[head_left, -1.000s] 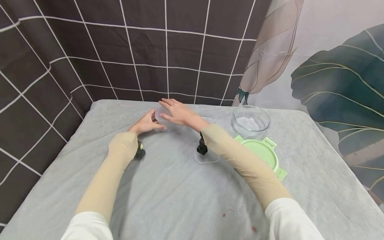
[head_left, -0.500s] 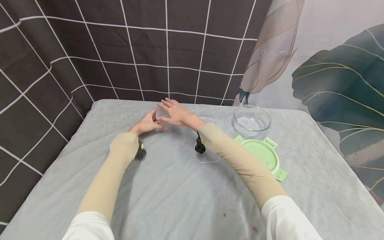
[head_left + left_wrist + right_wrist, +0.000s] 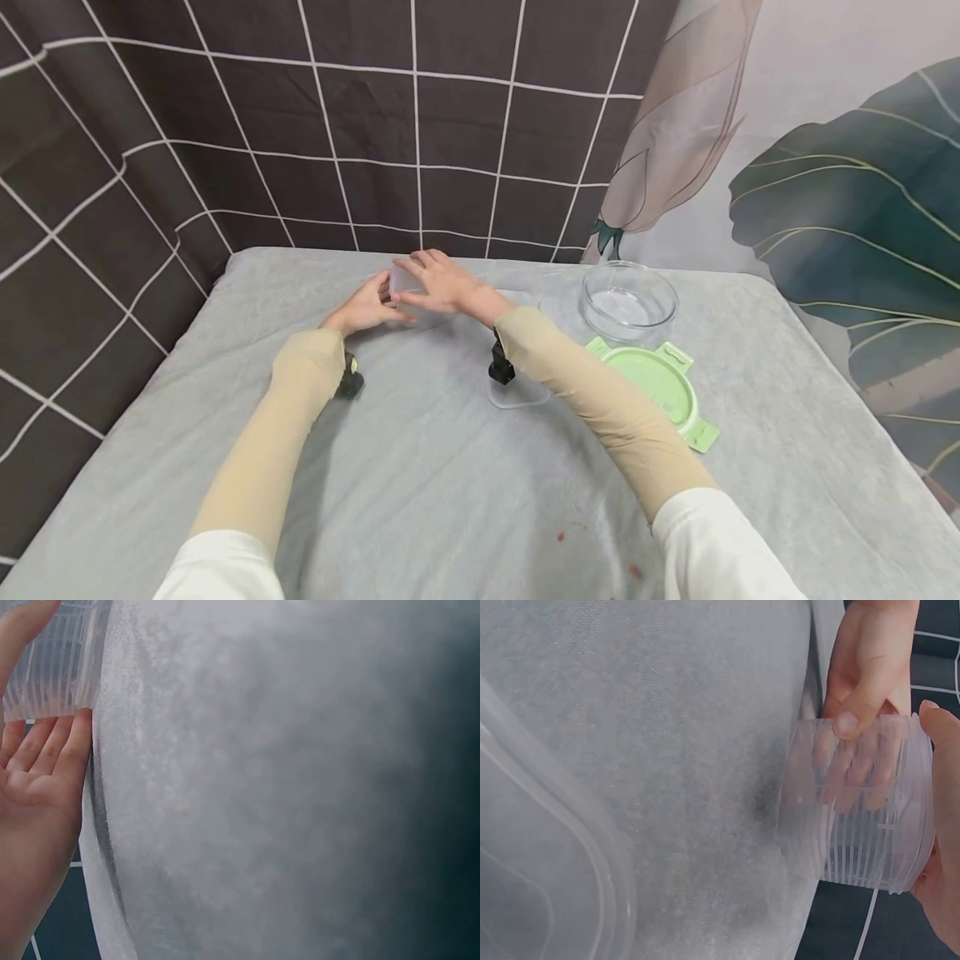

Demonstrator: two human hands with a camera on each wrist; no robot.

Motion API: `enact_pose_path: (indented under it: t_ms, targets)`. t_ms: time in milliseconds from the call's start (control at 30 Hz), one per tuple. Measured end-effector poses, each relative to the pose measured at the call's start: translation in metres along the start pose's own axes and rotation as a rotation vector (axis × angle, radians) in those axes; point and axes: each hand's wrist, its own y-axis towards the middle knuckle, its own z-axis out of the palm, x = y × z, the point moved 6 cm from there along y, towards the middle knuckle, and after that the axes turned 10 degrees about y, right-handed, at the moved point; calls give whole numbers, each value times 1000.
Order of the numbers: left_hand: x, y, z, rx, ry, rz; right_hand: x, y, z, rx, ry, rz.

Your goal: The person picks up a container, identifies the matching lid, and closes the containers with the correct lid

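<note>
Left of the glass bowl (image 3: 628, 302), toward the far edge of the counter (image 3: 420, 467), my head view shows a clear container (image 3: 403, 282) between my hands: the left hand (image 3: 367, 306) grips it, the right hand (image 3: 446, 285) lies spread over it. I judge the handling partway: the container is not yet released, and a green lid (image 3: 655, 385) on the bowl's near side and a flat clear piece (image 3: 519, 395) to its near left lie loose. My left wrist view shows ribbed wall against fingertips (image 3: 84, 717). My right wrist view puts the container's layered edge toward the right palm; its long axis I can't settle.
</note>
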Motion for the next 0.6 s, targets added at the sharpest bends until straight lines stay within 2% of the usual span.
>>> enact_pose_path:
  t_ms: [267, 600]
  targets:
    - [0, -2, 0, 5, 22, 2, 0, -3, 2, -18, 7, 1]
    - [-1, -2, 0, 9, 5, 13, 3, -7, 7, -17, -59, 1]
